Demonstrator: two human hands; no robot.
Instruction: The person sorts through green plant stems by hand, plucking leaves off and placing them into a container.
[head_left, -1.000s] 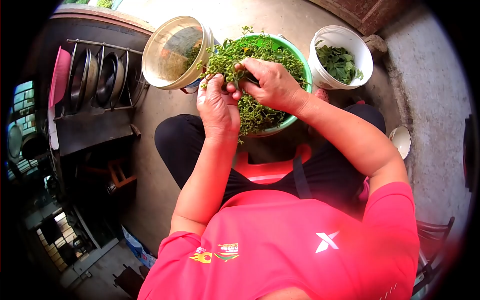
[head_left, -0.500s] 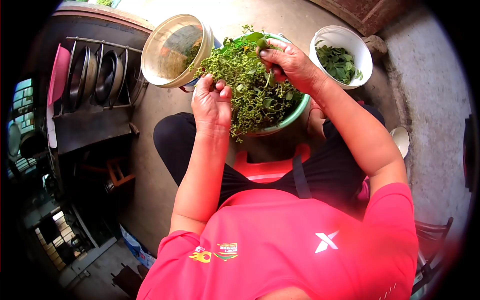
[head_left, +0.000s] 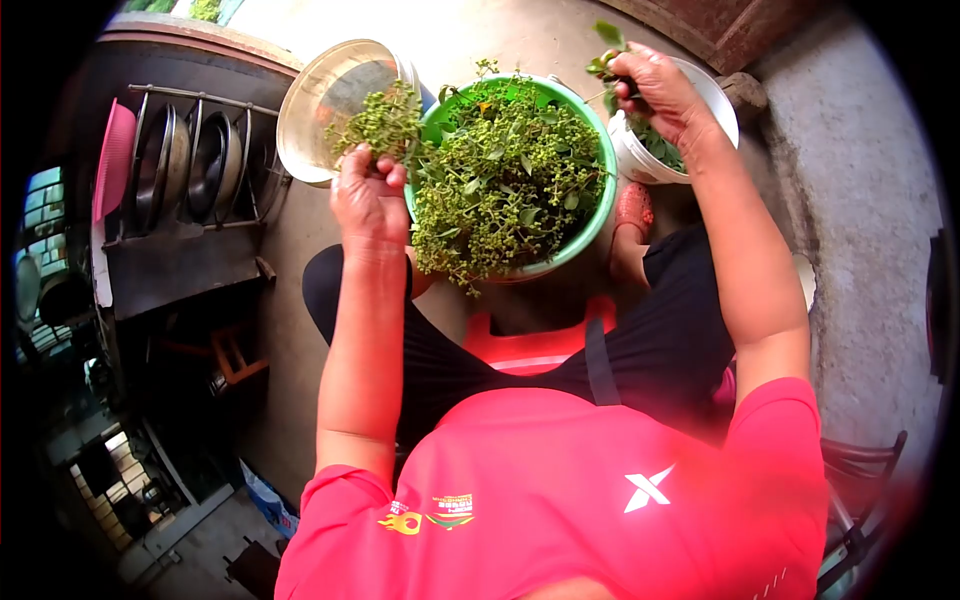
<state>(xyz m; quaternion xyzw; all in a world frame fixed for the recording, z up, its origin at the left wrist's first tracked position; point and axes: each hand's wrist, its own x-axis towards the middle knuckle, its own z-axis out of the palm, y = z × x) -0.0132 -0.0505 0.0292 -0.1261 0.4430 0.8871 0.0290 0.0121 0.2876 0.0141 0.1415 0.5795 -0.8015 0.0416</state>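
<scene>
A bunch of green berry clusters [head_left: 384,122] is pinched in my left hand [head_left: 369,195], over the gap between the cream bucket [head_left: 300,110] and the green tub. My right hand [head_left: 660,88] is closed on some leaves [head_left: 608,38], held up at the left rim of the white bucket [head_left: 715,105]. Green leaves [head_left: 655,145] lie inside that bucket, partly hidden by my right hand and wrist. Between my hands stands the green tub [head_left: 597,215], heaped with berry sprigs [head_left: 510,180], some hanging over its near edge.
A red stool [head_left: 525,348] shows between my legs, and a foot in a red shoe [head_left: 634,208] is beside the tub. On the left, a metal rack [head_left: 205,90] holds pans and a pink basket [head_left: 115,160]. A pale bowl [head_left: 803,281] lies at the right.
My hands have moved apart: the left one leftward with the berry clusters, the right one up and rightward to the white bucket with the leaves. More of the tub shows.
</scene>
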